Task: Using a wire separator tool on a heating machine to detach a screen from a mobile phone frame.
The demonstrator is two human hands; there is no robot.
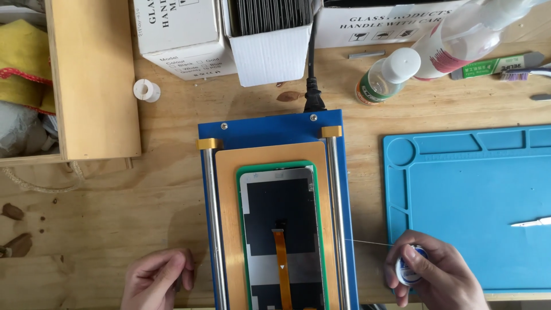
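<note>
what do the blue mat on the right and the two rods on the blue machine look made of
Blue mat: likely silicone or soft rubber, matte, with moulded ridges and shallow compartments. Rods: metal, probably polished steel, silvery with a bright sheen, capped by brass-coloured blocks. The right hand holds a small spool beside the mat.

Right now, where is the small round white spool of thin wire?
In the right hand, lower right of the head view, over the blue silicone mat's near-left corner.

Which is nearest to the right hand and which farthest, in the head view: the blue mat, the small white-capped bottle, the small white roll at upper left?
From the right hand:
1. Blue mat, directly beside and above it.
2. Small white-capped bottle, at the bench's far edge.
3. Small white roll, far to the upper left.
</note>
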